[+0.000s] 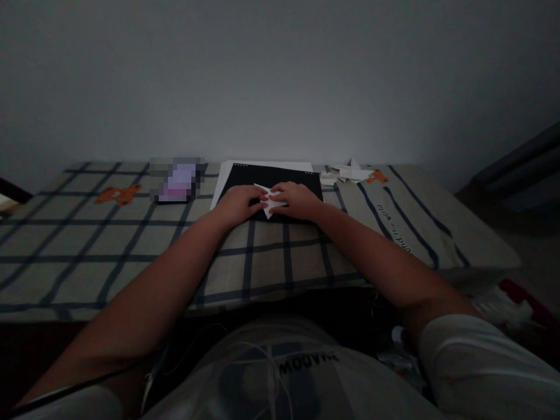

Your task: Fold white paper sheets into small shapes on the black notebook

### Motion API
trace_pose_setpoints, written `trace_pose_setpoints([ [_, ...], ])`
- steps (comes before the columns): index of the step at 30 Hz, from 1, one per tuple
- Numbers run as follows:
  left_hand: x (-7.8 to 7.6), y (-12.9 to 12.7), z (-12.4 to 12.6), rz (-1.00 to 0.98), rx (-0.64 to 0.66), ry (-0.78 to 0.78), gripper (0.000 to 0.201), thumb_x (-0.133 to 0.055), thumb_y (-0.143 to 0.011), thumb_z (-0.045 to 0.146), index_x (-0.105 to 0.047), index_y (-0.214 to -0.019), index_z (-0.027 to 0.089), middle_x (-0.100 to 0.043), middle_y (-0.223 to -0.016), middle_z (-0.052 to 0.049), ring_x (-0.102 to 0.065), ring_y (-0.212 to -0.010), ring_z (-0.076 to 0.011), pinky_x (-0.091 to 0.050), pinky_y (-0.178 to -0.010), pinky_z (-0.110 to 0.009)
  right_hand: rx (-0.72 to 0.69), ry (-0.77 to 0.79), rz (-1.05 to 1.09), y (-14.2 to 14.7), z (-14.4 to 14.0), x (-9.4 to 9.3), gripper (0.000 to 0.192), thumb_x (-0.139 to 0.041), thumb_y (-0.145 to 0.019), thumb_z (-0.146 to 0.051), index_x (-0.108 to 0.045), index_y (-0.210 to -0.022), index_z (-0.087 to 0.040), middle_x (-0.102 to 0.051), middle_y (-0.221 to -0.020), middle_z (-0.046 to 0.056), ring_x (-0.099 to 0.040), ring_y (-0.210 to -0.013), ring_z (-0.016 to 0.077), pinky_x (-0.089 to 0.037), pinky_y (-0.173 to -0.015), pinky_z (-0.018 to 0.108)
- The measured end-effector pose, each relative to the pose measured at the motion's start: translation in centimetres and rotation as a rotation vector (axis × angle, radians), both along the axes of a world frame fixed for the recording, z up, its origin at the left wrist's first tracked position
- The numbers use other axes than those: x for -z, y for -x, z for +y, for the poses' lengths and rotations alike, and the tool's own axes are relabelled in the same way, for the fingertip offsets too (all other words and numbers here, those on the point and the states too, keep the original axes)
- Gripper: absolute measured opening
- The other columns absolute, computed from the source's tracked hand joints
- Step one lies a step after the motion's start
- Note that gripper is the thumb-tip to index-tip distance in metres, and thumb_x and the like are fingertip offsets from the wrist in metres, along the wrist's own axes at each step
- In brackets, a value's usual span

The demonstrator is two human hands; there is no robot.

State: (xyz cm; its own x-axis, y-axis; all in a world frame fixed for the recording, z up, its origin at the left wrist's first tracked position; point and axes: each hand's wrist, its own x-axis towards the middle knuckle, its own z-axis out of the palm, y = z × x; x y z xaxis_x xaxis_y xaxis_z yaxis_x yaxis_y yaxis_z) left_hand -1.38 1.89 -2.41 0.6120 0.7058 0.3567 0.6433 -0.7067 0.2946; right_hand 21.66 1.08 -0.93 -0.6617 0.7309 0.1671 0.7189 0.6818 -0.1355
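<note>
Pinching folded white paper (270, 203) w/ left hand (238, 204) & right hand (297, 199) (shirt print (308, 363) unreadable).

Checked cloth (109, 245) with orange bear prints is covering the desk — blurred-out object (177, 179) lying far left, white paper scraps (347, 172) sitting far right, grey wall (280, 76) behind.

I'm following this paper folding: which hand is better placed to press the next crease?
Probably the right hand: its fingers already lie on the folded white paper over the black sheet, while the left hand only touches the paper's left edge.
</note>
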Motion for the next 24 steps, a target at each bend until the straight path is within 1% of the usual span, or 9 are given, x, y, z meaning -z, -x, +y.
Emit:
trace_pose_setpoints([
  [5,-0.2,0.2,-0.2,0.012,0.014,0.023,0.036,-0.072,-0.085,0.050,-0.075,-0.107,0.021,-0.073,-0.128,-0.008,-0.067,-0.119,-0.0278,-0.049,-0.106,-0.043,-0.006,-0.006,0.012,0.0,-0.1,0.0,0.056,-0.062,-0.093,-0.062,-0.069,-0.135,-0.025,-0.060,-0.145,0.011,-0.052,-0.131,0.0311,-0.042,-0.100,0.043],
  [6,-0.3,0.2,-0.2,0.016,0.013,0.023,0.037,-0.072,-0.085,0.051,-0.075,-0.107,0.022,-0.073,-0.129,-0.008,-0.067,-0.120,-0.0280,-0.049,-0.106,-0.043,-0.010,-0.004,0.021,-0.1,-0.1,0.1,0.056,-0.061,-0.093,-0.062,-0.069,-0.134,-0.025,-0.060,-0.145,0.011,-0.052,-0.131,0.0309,-0.042,-0.100,0.043],
  [8,-0.3,0.3,-0.3,0.027,0.007,0.019,0.037,-0.071,-0.085,0.051,-0.075,-0.108,0.022,-0.073,-0.129,-0.008,-0.067,-0.119,-0.0281,-0.048,-0.107,-0.044,-0.011,0.010,0.048,-0.2,0.1,0.2,0.048,-0.056,-0.099,-0.056,-0.070,-0.133,-0.026,-0.060,-0.146,0.010,-0.052,-0.132,0.0291,-0.041,-0.101,0.043],
  [11,-0.4,0.3,-0.4,0.040,-0.002,0.008,0.035,-0.070,-0.086,0.048,-0.075,-0.109,0.021,-0.073,-0.129,-0.008,-0.067,-0.119,-0.0279,-0.048,-0.106,-0.044,0.001,0.038,0.082,-0.2,0.4,0.4,0.036,-0.047,-0.105,-0.039,-0.072,-0.129,-0.028,-0.061,-0.145,0.006,-0.052,-0.133,0.0260,-0.039,-0.103,0.043],
  [13,-0.4,0.3,-0.4,0.047,0.001,0.009,0.035,-0.070,-0.086,0.046,-0.075,-0.110,0.020,-0.073,-0.129,-0.008,-0.067,-0.120,-0.0279,-0.048,-0.107,-0.043,0.015,0.046,0.081,-0.1,0.5,0.4,0.033,-0.048,-0.105,-0.034,-0.073,-0.126,-0.028,-0.062,-0.144,0.006,-0.053,-0.132,0.0258,-0.040,-0.103,0.043],
  [19,-0.7,0.1,-0.7,0.080,-0.006,0.039,0.044,-0.073,-0.082,0.052,-0.073,-0.113,0.020,-0.070,-0.134,-0.009,-0.065,-0.122,-0.0293,-0.047,-0.107,-0.045,0.025,0.060,0.028,-0.1,0.7,0.1,0.032,-0.053,-0.103,-0.033,-0.072,-0.128,-0.027,-0.059,-0.148,0.008,-0.052,-0.134,0.0276,-0.042,-0.102,0.043],
  [24,-0.9,0.0,-0.8,0.086,0.000,0.055,0.047,-0.073,-0.081,0.053,-0.072,-0.114,0.020,-0.071,-0.132,-0.010,-0.065,-0.121,-0.0298,-0.046,-0.107,-0.046,-0.004,0.084,0.024,-0.5,0.9,-0.1,0.033,-0.056,-0.101,-0.032,-0.071,-0.130,-0.027,-0.058,-0.150,0.008,-0.052,-0.135,0.0284,-0.043,-0.105,0.045],
])
